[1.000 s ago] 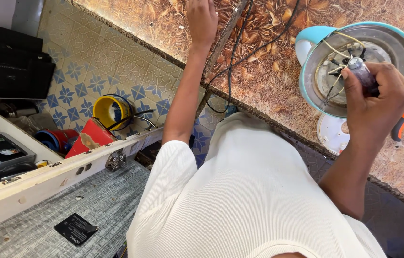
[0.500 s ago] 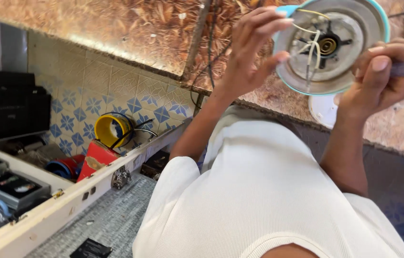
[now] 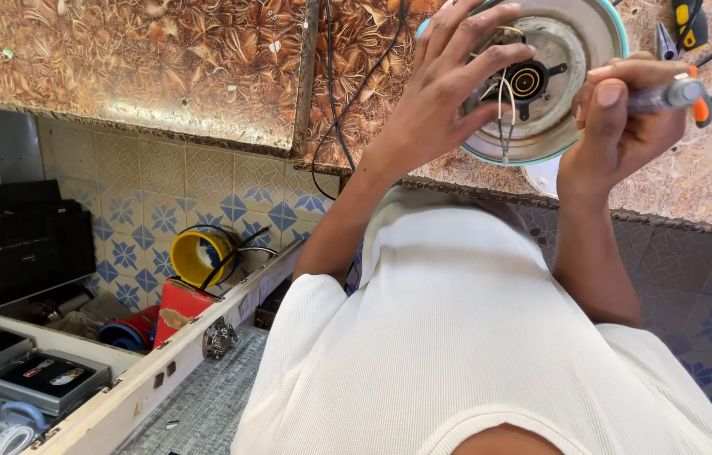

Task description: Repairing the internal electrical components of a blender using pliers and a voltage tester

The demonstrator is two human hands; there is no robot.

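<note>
Two hands up on the kettle base (image 3: pixel 554 80) at 1 o'clock on the brown patterned counter (image 3: pixel 145 67). Since 1 s ago the left hand (image 3: pixel 448 93) came off the counter, fingers now spread & gripping the base w/ its loose wires; work's now two-handed. Right hand (image 3: pixel 621 118) closed round a screwdriver (image 3: pixel 672 94), wrist bent. Pliers (image 3: pixel 684 25) beyond, 1 o'clock.

Appliance base (image 3: pixel 579 50): dull grey metal plate, matt, ringed in smooth teal plastic; thin plastic-sheathed wires (image 3: pixel 503 109) at its centre.
Tool handle (image 3: pixel 676 94): grey and orange plastic, slightly glossy.
Bench (image 3: pixel 145 67): glossy brown laminate with a leaf pattern, polished.
Shirt (image 3: pixel 465 337): white ribbed knit cloth, matt.
Floor tiles (image 3: pixel 154 211): glazed ceramic, smooth, blue on beige.
Tape roll (image 3: pixel 200 257): yellow plastic, shiny.
</note>
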